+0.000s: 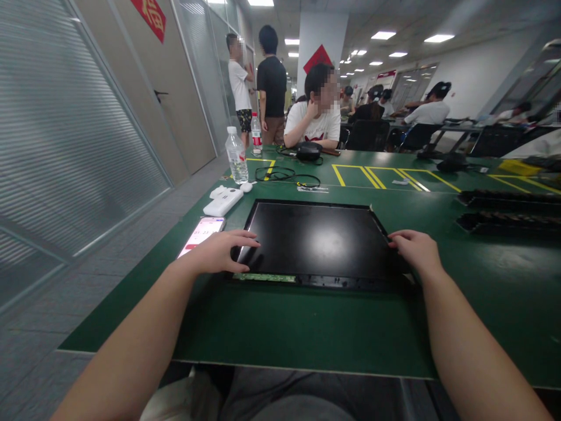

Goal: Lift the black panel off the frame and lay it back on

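A black display panel (315, 240) lies flat on the green table, its glossy face up. A strip of green circuit board (265, 278) shows along its near edge, at the left. My left hand (219, 251) is at the panel's left edge, thumb and fingers spread apart over the border. At the right edge, my right hand (416, 250) has its fingers pressed together on the panel's rim; the fingertips' undersides are hidden.
A lit phone (201, 235), a white power bank (223, 202) and a water bottle (237, 156) stand at the left. Black cables (289, 175) lie beyond the panel. Dark long strips (508, 221) rest at right. A person (313, 114) sits across the green table (307, 327).
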Available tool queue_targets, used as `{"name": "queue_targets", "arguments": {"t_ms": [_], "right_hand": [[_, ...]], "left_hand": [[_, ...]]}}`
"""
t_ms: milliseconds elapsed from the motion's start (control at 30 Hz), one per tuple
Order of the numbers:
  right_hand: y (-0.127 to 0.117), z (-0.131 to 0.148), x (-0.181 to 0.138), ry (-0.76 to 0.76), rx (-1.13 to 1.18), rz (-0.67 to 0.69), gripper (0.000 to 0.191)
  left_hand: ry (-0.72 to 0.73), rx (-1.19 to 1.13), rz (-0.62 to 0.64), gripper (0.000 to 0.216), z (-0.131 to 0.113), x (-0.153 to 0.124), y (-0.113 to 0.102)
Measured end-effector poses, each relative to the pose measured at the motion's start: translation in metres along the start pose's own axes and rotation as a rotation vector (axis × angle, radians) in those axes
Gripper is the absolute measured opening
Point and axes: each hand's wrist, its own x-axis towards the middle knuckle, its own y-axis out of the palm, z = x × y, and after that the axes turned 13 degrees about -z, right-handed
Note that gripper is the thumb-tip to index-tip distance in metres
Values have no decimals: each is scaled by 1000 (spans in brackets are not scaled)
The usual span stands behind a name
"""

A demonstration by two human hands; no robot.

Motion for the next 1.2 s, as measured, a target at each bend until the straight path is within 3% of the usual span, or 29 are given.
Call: {"name": "queue_targets", "arguments": {"t_ms": [967, 1200], "right_hand": [[-3, 4, -4, -12, -17, -8, 26], [-6, 8, -5, -5, -34, 20, 28]], "left_hand": [[-17, -70, -2, 59, 9, 0, 3], [-75, -105, -161, 68, 16, 3, 10]]}}
